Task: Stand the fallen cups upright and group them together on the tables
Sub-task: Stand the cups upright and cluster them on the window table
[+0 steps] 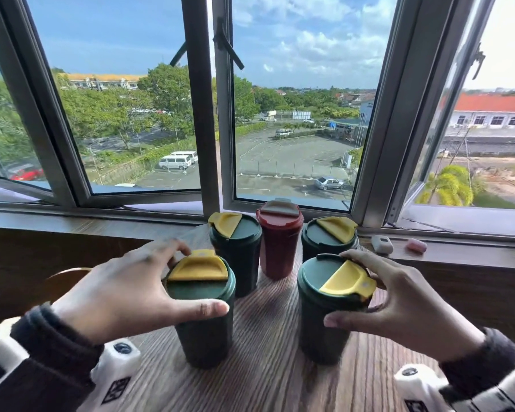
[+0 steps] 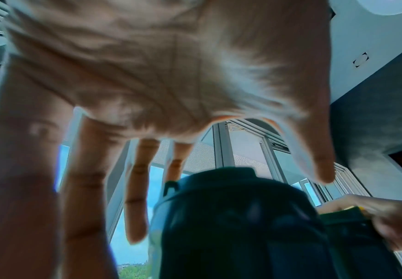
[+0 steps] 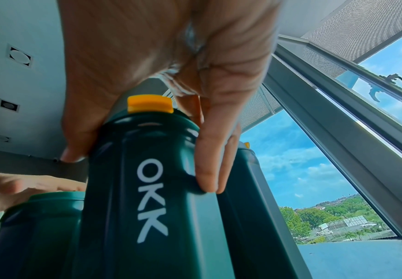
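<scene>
Five lidded cups stand upright close together on the wooden table [image 1: 265, 376]. Two dark green cups with yellow flaps, one [image 1: 235, 254] on the left and one [image 1: 329, 237] on the right, flank a red cup [image 1: 280, 239] at the back. My left hand [image 1: 201, 278] spreads around the lid of the front left green cup [image 1: 204, 331], thumb across its front; in the left wrist view its fingers [image 2: 135, 207] hang straight beside the cup [image 2: 231, 236]. My right hand [image 1: 338, 288] grips the front right green cup [image 1: 324, 328] just under its lid, thumb and fingers on opposite sides of the "OKK" cup [image 3: 147, 207].
Behind the cups runs a wooden window sill [image 1: 458, 254] with a small white case [image 1: 382, 244] and a pink item [image 1: 416, 244] on it. Open window frames rise above it. A round wooden edge [image 1: 66, 276] shows left of the table.
</scene>
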`<state>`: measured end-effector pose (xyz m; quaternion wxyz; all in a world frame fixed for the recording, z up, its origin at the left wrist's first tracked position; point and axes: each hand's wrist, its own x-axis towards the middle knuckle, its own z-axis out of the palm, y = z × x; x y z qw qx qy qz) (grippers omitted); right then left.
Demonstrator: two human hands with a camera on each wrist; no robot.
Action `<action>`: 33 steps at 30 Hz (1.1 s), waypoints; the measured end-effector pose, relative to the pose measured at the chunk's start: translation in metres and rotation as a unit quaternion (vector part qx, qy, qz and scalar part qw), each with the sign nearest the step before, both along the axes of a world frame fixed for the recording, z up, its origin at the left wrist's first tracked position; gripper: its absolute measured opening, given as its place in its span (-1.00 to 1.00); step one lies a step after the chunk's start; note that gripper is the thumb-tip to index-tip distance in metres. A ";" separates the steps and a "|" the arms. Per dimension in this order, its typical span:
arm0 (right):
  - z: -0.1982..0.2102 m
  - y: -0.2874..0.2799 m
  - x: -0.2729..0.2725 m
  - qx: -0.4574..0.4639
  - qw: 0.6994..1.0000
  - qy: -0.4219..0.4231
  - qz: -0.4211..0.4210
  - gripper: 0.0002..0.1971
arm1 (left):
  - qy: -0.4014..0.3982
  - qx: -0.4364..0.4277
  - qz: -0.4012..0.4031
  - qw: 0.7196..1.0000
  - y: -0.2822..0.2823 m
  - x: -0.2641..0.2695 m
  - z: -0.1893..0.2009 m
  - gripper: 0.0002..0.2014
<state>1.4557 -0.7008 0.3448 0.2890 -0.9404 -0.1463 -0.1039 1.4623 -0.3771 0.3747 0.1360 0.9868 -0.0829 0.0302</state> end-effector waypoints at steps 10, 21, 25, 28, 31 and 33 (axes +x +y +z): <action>-0.003 -0.001 0.000 0.007 1.000 -0.004 0.013 0.09 | -0.035 -0.087 -0.120 0.988 -0.022 0.001 0.001 -0.16; -0.008 -0.005 0.003 0.010 1.000 -0.015 0.016 0.09 | -0.045 -0.125 -0.088 0.987 -0.029 0.007 -0.016 -0.06; -0.008 -0.005 0.004 0.014 0.999 -0.016 0.024 0.08 | -0.077 -0.123 -0.089 0.986 -0.036 0.007 -0.014 -0.13; -0.009 -0.005 0.004 0.022 0.999 -0.019 0.030 0.04 | -0.092 -0.112 -0.090 0.985 -0.044 0.006 -0.014 -0.14; -0.009 -0.006 0.004 0.029 0.999 -0.020 0.036 0.04 | -0.100 -0.098 -0.083 0.987 -0.054 0.007 -0.015 -0.13; -0.009 -0.006 0.004 0.031 0.999 -0.021 0.036 0.04 | -0.105 -0.079 -0.077 0.988 -0.060 0.007 -0.015 -0.12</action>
